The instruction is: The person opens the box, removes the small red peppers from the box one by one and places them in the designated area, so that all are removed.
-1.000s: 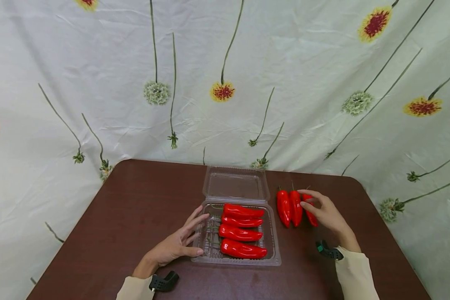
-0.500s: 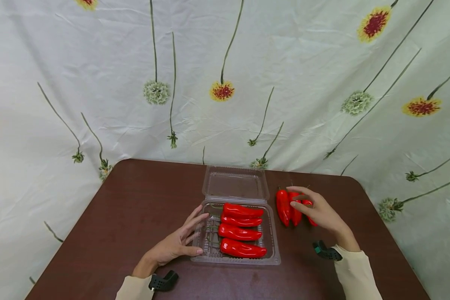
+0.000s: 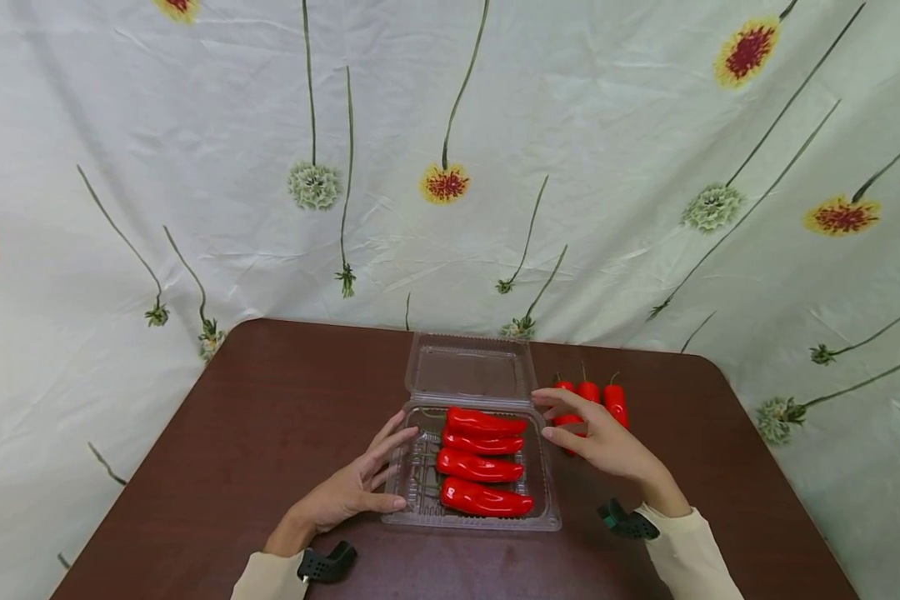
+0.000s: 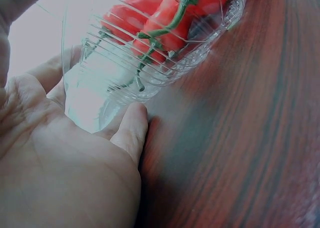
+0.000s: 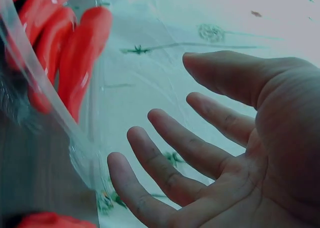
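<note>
Right hand [image 3: 602, 437] shifted left (now near clear container's [image 3: 550, 492] right rim); rightmost loose pepper [image 3: 615, 403] more exposed.

Four peppers [image 3: 482, 466] lie in the container [image 3: 472, 523], three more peppers [image 3: 588, 392] to its right.

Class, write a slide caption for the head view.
Left hand and right hand flank an open clear container holding four red peppers.

Dark reddish-brown, wood-grained table [image 3: 300, 392], round-cornered at the back, before a creased, pale, flower-printed cloth [image 3: 615, 125].
</note>
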`<state>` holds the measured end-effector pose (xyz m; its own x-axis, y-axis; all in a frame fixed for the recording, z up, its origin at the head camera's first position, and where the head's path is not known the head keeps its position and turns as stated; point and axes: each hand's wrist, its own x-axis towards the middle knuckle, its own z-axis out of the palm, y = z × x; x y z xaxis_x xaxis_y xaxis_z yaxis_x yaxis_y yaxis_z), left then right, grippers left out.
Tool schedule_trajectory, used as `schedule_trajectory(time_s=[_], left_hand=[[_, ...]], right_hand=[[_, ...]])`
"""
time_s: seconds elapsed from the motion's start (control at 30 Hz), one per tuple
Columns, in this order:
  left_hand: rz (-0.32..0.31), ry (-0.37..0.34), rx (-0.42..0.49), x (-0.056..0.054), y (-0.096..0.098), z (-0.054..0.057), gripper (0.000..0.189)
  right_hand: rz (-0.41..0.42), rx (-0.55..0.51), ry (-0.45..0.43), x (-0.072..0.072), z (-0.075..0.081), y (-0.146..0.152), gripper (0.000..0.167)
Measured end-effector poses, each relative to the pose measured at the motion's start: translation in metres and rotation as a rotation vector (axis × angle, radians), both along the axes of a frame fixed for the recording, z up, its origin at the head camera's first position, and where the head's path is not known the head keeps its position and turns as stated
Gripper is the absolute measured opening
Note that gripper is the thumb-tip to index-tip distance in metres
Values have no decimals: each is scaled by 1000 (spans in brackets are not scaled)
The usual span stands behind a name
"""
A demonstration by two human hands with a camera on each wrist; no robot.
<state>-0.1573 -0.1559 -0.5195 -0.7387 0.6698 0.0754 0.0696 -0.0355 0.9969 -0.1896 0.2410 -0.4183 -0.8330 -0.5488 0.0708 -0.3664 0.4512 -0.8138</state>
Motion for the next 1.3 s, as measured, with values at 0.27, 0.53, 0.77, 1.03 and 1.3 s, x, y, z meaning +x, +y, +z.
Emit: schedule_trajectory(time_s=[0.27,0.53,0.77,1.03,1.3], left_hand=[[5,8,-4,0,0,-1,89],[3,16,7,1,1,-1,89],[-1,12,13,1,1,-1,88],[0,1,9,1,1,-1,89],[-5,13,10,0,2,-1,89]], right_hand=[[121,-57,-62,3,-9,-22,52],[225,-108,-125,8,-24,-39,48],[281,-69,-160,13,-31,-51,42],[297,5,-112,17,-34,-58,38],[320,45,-125,20,-37,-63,39]])
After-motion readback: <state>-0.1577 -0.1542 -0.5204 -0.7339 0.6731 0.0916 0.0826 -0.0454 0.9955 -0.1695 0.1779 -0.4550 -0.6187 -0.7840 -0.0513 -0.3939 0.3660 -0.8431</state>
